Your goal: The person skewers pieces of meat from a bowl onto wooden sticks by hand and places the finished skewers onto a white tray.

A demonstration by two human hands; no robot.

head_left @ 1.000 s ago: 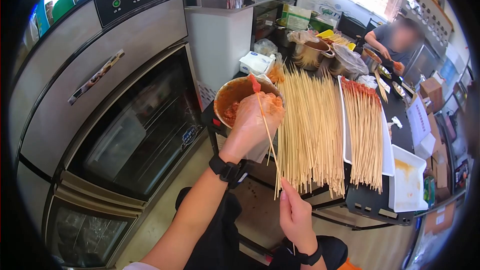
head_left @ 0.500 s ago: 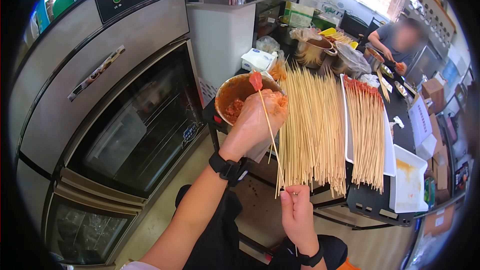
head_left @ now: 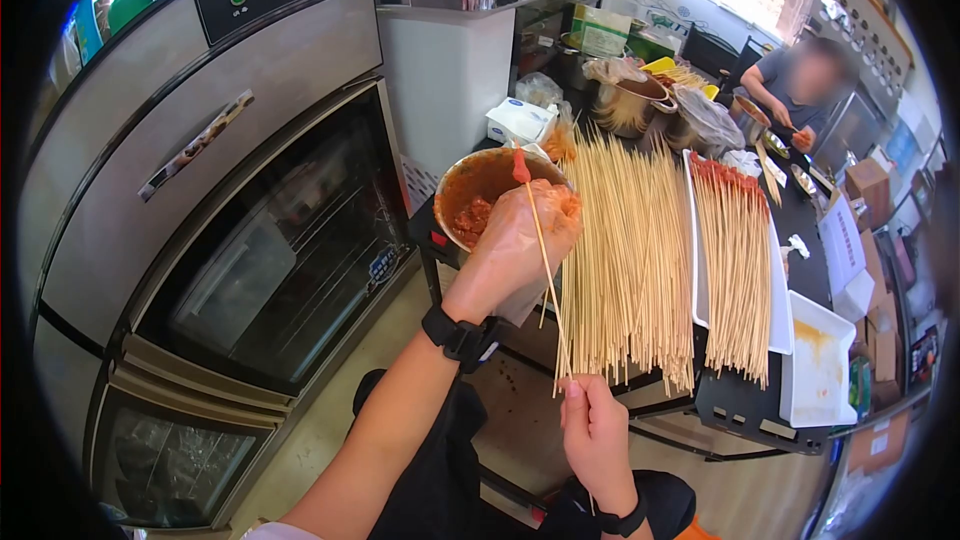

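Observation:
My right hand [head_left: 593, 430] pinches the lower end of a thin wooden skewer [head_left: 545, 265] between thumb and fingers. The skewer slants up to a piece of red marinated meat [head_left: 521, 167] on its tip. My left hand [head_left: 527, 230], in a clear plastic glove stained orange, is curled beside the metal pot [head_left: 452, 190], just below the meat. The skewer crosses in front of this hand. Its fingers are partly hidden, so what they hold does not show. Red meat [head_left: 473, 221] lies inside the pot. A wide row of bare skewers [head_left: 630, 260] spreads to the right.
A white tray [head_left: 778, 310] holds loaded skewers, meat ends at the far side. Beside it sits a stained white tray [head_left: 815, 380]. Pots, one with a plastic-bag cover [head_left: 705, 118], and a tissue pack [head_left: 520, 120] stand farther back. A co-worker [head_left: 790, 90] handles something there. A steel cabinet [head_left: 270, 230] stands left.
The meat on the skewer tip looks narrower than before, and the skewer tip sits slightly farther right and lower. Both hands hold nearly the same places. The co-worker's hands have shifted slightly.

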